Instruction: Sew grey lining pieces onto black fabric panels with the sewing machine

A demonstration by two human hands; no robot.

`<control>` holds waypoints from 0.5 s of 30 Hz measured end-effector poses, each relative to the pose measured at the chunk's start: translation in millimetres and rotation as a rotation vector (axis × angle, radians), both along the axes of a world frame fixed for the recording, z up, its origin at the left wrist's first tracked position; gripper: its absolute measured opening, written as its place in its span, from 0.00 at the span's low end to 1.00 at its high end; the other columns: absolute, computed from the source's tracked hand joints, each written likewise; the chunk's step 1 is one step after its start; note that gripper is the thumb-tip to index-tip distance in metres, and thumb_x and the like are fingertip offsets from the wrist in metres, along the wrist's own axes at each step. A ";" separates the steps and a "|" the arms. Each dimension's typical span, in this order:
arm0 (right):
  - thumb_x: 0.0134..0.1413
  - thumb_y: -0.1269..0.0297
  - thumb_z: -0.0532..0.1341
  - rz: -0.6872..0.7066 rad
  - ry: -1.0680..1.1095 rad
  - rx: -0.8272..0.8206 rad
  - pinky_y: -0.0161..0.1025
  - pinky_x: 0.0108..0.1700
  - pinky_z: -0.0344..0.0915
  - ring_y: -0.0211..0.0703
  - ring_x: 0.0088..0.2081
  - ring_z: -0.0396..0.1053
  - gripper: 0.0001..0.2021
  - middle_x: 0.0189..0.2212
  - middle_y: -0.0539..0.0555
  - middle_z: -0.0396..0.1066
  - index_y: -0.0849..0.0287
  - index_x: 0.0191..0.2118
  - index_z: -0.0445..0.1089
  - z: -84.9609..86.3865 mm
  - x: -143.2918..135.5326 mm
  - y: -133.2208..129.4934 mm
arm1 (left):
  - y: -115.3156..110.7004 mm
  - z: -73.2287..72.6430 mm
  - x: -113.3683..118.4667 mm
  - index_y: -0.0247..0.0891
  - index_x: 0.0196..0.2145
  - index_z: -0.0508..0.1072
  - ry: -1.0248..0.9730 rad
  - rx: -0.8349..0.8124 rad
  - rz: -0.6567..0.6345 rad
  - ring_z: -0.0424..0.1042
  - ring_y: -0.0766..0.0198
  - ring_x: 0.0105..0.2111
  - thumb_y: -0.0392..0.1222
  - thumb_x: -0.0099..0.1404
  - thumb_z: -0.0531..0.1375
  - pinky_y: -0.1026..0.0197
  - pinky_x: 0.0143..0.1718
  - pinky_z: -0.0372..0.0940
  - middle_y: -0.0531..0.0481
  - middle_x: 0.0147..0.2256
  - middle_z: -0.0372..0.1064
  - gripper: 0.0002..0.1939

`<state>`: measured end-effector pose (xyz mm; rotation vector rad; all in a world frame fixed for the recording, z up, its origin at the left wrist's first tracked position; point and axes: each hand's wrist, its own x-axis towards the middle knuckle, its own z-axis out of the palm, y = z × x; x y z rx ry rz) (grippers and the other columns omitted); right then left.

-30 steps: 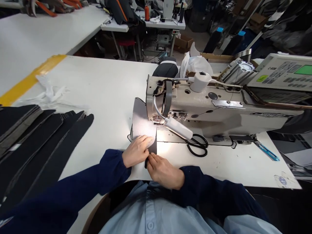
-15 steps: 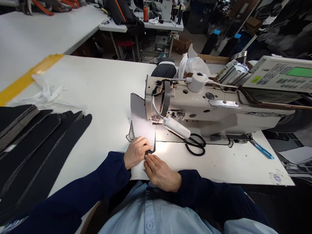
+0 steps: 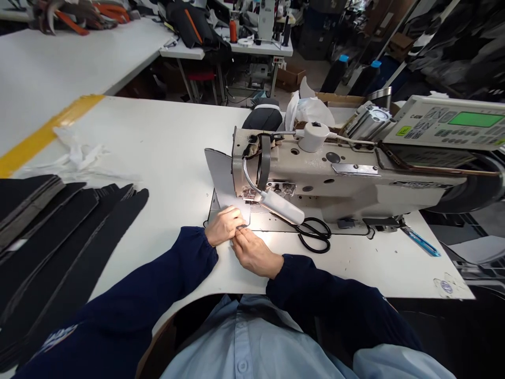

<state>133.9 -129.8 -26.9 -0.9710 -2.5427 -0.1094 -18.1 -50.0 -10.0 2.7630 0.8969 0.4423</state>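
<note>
A grey fabric panel [image 3: 221,171] with a dark edge lies under the head of the sewing machine [image 3: 284,163]. My left hand [image 3: 225,226] presses on the panel's near end, its fingers curled together on it. Against it, my right hand [image 3: 255,252] pinches the panel's near edge, fingertips almost touching the left ones. The small bit of dark edge between the fingers is mostly hidden. A white lamp [image 3: 282,207] lights the spot beside the needle area. Right of my hands, black-handled scissors [image 3: 315,235] lie partly beneath the lamp.
Stacked dark fabric pieces [image 3: 74,247] cover the table's left side, with white scraps [image 3: 81,155] behind them. A blue cutter knife [image 3: 422,242] lies near the right edge. The control panel [image 3: 450,121] stands at the back right.
Both hands and the panel have moved away from my body, toward the machine. The panel's far end has slid further up and slightly left.
</note>
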 end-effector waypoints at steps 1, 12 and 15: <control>0.66 0.74 0.45 -0.003 -0.008 -0.005 0.54 0.53 0.68 0.53 0.48 0.69 0.17 0.41 0.68 0.71 0.74 0.47 0.69 -0.4 -0.8 4.3 | 3.4 -0.7 0.3 0.37 0.36 0.78 0.012 0.009 -0.013 0.65 0.63 0.38 0.29 0.66 0.50 0.62 0.43 0.65 0.47 0.34 0.70 0.16; 0.63 0.76 0.45 -0.076 -0.075 -0.084 0.53 0.56 0.63 0.53 0.48 0.67 0.17 0.40 0.69 0.69 0.75 0.45 0.70 1.4 -5.9 42.9 | 37.3 6.2 4.5 0.34 0.38 0.77 0.015 -0.007 0.000 0.70 0.63 0.40 0.28 0.66 0.51 0.63 0.46 0.66 0.47 0.35 0.73 0.14; 0.64 0.75 0.45 -0.109 -0.088 -0.123 0.54 0.58 0.61 0.54 0.50 0.66 0.18 0.41 0.69 0.69 0.76 0.46 0.70 4.7 -7.4 48.6 | 45.4 6.4 7.5 0.33 0.36 0.76 0.046 -0.059 0.032 0.71 0.61 0.40 0.28 0.65 0.51 0.60 0.46 0.66 0.45 0.35 0.74 0.13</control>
